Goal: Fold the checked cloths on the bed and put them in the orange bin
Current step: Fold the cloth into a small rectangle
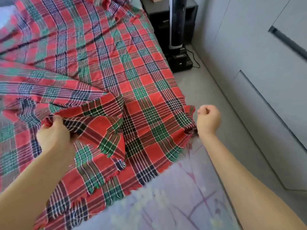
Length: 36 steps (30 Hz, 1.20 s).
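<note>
Checked cloth (103,67) spread over the bed (166,205), reaching its right edge: looks thin, limp, fray-edged, likely light and easily bunched, so I grip corners — left hand (54,136) closed on one, right hand (208,119) fisted on another.

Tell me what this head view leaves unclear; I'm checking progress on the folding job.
- Orange bin: nowhere in frame, so its place is unknown.
- Number of checked cloths: overlapping layers hide where one ends.
- Right hand fingertips: curled under, so how it holds the cloth edge is hidden.
- Left hand fingers: buried in bunched cloth.
- Far left cloth: motion-blurred.
- Upright black appliance: top cut off.
</note>
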Available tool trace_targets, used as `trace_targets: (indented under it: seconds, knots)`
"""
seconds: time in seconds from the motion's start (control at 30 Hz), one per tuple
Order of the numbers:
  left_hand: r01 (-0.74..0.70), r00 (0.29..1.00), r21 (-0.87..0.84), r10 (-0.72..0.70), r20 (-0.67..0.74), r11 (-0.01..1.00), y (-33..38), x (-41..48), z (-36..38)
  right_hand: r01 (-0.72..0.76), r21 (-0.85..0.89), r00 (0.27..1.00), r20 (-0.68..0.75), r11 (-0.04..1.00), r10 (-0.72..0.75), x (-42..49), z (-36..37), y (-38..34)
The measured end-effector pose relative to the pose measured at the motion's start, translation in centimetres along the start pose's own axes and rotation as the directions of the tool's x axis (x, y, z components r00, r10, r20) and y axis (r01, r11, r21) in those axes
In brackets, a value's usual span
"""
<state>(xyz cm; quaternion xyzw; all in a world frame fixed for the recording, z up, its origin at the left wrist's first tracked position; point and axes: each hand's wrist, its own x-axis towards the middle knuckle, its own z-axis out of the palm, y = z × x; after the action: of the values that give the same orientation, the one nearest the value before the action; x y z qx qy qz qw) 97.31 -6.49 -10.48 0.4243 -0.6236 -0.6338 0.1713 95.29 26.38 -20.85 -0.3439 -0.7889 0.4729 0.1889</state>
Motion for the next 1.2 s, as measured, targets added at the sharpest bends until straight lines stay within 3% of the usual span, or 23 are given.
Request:
trace_targets:
  seconds: [0.07,0.1,0.17,0.23,0.3,0.37,0.5,0.63,0.83,0.9,0.93,1.0,1.03,1.1,1.17,1.2]
  knots:
    - [-0.025,0.999,-0.065,0.022,-0.047,0.998,1.8,1.7,-2.3,0.215,-0.081,0.976,0.06,0.973,-0.21,-2.4,-0.4,-2.6]
    - [-0.022,0.999,-0.098,0.018,-0.045,0.995,2.2,2.7,-3.2,0.196,-0.139,0.979,0.091,0.971,-0.185,-3.0,-0.6,-2.3]
    - [0.002,0.999,-0.086,-0.005,-0.04,0.996,2.7,3.6,-4.7,-0.025,-0.36,0.993,0.1,0.932,0.066,-2.9,-1.3,0.3]
    - [0.021,1.0,-0.003,-0.021,0.0,1.0,2.7,2.6,-5.2,-0.197,-0.55,0.931,0.155,0.812,0.331,-2.7,-1.6,3.2]
    - [0.019,0.994,0.117,-0.031,0.106,0.993,2.1,1.3,-4.9,-0.221,-0.533,0.881,0.249,0.817,0.401,-2.8,-0.7,4.7]
    - [-0.01,0.983,0.2,-0.027,0.18,0.98,1.1,0.2,-4.2,-0.212,-0.477,0.883,0.28,0.853,0.376,-2.7,0.3,5.1]
    - [0.0,0.977,0.268,-0.057,0.204,0.963,-0.8,-0.3,-3.6,-0.242,-0.567,0.909,0.15,0.787,0.388,-2.4,1.8,5.8]
    - [0.001,0.976,0.305,-0.067,0.206,0.952,-1.5,-0.4,-4.0,-0.22,-0.579,0.919,0.147,0.785,0.366,-1.5,1.7,6.0]
    - [-0.012,0.968,0.271,-0.056,0.243,0.963,-1.3,-0.8,-4.8,-0.041,-0.529,0.995,0.053,0.847,0.082,-1.0,-0.2,3.9]
    - [-0.051,0.971,0.265,-0.014,0.238,0.963,-0.7,-0.5,-5.2,0.172,-0.403,0.983,0.011,0.899,-0.183,-1.8,-0.7,0.9]
    - [-0.081,0.974,0.265,0.019,0.227,0.961,-0.4,-0.3,-5.6,0.344,-0.323,0.935,0.027,0.882,-0.354,-3.3,-1.0,-0.9]
    - [-0.137,0.975,0.257,0.085,0.204,0.957,0.3,0.1,-6.2,0.644,-0.186,0.765,0.174,0.742,-0.62,-8.6,-1.7,-3.5]
    - [-0.148,0.976,0.247,0.102,0.191,0.958,0.6,0.2,-6.4,0.722,-0.141,0.682,0.306,0.677,-0.664,-11.8,-2.0,-4.0]
    - [-0.139,0.98,0.229,0.1,0.173,0.963,1.0,0.0,-6.8,0.778,-0.13,0.544,0.63,0.615,-0.555,-16.7,-2.2,-2.4]
    - [-0.124,0.982,0.238,0.085,0.168,0.963,1.0,-0.3,-6.9,0.667,-0.213,0.559,0.776,0.714,-0.291,-17.7,-1.8,1.1]
    - [-0.121,0.982,0.24,0.08,0.174,0.963,1.0,-0.5,-6.9,0.606,-0.282,0.593,0.783,0.744,-0.186,-17.4,-1.8,2.2]
